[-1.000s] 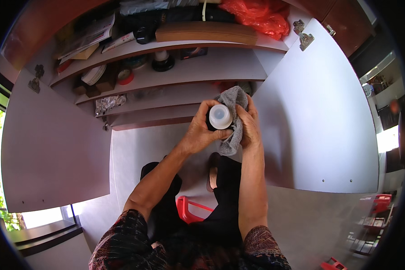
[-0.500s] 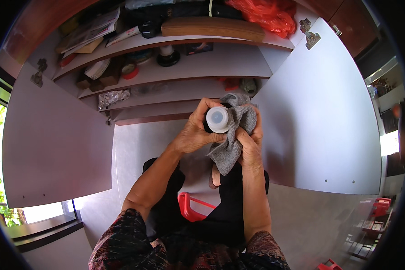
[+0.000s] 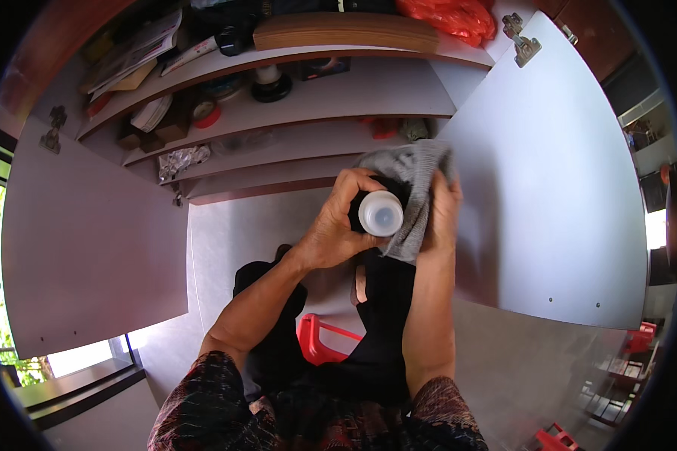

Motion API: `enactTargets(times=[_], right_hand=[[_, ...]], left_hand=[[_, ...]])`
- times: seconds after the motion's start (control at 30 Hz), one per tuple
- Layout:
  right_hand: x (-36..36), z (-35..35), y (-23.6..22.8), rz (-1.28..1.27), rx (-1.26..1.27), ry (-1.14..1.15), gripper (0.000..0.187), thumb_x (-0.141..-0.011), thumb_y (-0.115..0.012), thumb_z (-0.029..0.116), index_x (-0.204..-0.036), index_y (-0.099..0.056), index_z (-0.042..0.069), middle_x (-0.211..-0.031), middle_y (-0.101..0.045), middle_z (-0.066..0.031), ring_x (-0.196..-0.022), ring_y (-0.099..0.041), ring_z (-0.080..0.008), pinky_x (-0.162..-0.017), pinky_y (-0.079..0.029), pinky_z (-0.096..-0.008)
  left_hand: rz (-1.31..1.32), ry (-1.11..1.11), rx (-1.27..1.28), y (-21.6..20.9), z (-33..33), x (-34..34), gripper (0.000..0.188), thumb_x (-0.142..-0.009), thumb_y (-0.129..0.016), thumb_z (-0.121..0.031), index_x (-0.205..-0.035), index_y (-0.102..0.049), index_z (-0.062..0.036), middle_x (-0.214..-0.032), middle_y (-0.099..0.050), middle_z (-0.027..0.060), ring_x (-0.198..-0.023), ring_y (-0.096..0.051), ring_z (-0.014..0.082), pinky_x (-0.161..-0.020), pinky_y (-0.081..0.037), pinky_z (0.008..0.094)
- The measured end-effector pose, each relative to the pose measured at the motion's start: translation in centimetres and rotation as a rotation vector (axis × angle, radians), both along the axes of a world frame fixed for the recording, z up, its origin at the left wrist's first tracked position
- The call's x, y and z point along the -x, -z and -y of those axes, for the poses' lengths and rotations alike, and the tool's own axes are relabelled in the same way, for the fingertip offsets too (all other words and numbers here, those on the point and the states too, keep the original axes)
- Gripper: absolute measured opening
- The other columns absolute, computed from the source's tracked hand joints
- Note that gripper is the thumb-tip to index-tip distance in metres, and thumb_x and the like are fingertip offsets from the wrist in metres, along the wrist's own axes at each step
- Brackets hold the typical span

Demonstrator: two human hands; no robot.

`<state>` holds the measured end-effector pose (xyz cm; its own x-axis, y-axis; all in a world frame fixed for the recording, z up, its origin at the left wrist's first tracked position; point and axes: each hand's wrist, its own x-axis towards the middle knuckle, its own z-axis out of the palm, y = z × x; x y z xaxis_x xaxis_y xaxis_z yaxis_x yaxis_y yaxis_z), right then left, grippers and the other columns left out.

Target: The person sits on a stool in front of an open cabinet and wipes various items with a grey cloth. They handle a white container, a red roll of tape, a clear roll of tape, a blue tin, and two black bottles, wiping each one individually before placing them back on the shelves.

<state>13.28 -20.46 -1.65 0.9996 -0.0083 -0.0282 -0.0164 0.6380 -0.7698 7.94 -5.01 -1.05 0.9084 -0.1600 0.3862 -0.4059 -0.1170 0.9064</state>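
Note:
My left hand (image 3: 337, 222) is wrapped round a dark bottle-like container with a round, translucent white top (image 3: 381, 214). Its top points up toward me, so most of the body below is hidden. On the other side, my right hand (image 3: 442, 214) grips a grey knitted cloth (image 3: 421, 173). The cloth drapes along the container's right side and hangs below it. Some of my right fingers are behind the cloth.
An open cupboard has shelves (image 3: 338, 98) with papers, a brown wooden block (image 3: 346, 32), a red plastic bag (image 3: 455, 26) and a red tape roll (image 3: 205, 114). Open doors flank me on the left (image 3: 98, 240) and right (image 3: 557, 195). A red stool (image 3: 316, 342) shows between my legs.
My right hand has moved right and a little up, spreading the cloth more widely. The container has shifted slightly right and down in my left hand.

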Motion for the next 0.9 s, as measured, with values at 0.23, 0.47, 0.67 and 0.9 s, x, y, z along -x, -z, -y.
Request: enactTargets(times=[0.23, 0.47, 0.67, 0.9], right_hand=[[3.6, -3.5, -2.1, 0.572, 1.037, 0.096, 0.035, -0.074, -0.061, 0.006, -0.108, -0.052, 0.004, -0.102, -0.059, -0.0103, -0.097, -0.058, -0.0248, -0.088, -0.043, -0.0398], [1.7, -3.4, -0.2, 0.175, 0.542, 0.142, 0.018, -0.088, -0.054, 0.013, -0.102, -0.057, 0.002, -0.088, -0.062, -0.0073, -0.077, -0.06, -0.0157, -0.068, -0.05, -0.0309], [-0.6, 1.8, 0.3, -0.179, -0.108, -0.13, 0.028, -0.088, -0.052, 0.015, -0.112, -0.054, 0.001, -0.099, -0.062, -0.0118, -0.088, -0.062, -0.0216, -0.076, -0.052, -0.0342], [1.9, -1.2, 0.1, -0.142, -0.038, -0.269, 0.037, -0.085, -0.053, 0.003, -0.122, -0.049, 0.004, -0.105, -0.06, -0.0075, -0.092, -0.061, -0.017, -0.081, -0.05, -0.0304]], left_hand=[[-0.071, -0.241, -0.092, 2.3, -0.1, -0.2, 0.055, -0.062, -0.072, 0.002, -0.109, -0.046, -0.0057, -0.103, -0.045, 0.008, -0.101, -0.044, 0.023, -0.09, -0.038, 0.0312], [-0.092, -0.278, -0.023, 2.4, 1.0, 0.0, 0.054, -0.062, -0.076, -0.002, -0.108, -0.047, -0.0058, -0.103, -0.042, 0.0098, -0.1, -0.044, 0.0237, -0.09, -0.038, 0.0308], [-0.299, -0.029, 0.374, 2.2, -0.5, -0.7, 0.054, -0.064, -0.08, 0.0, -0.107, -0.049, -0.0082, -0.099, -0.056, 0.0001, -0.095, -0.056, 0.0125, -0.081, -0.052, 0.0281], [-0.456, -0.011, 0.553, 1.1, -0.4, -0.7, 0.055, -0.064, -0.08, 0.001, -0.111, -0.051, -0.0083, -0.102, -0.057, 0.0013, -0.095, -0.057, 0.0139, -0.079, -0.055, 0.0284]])
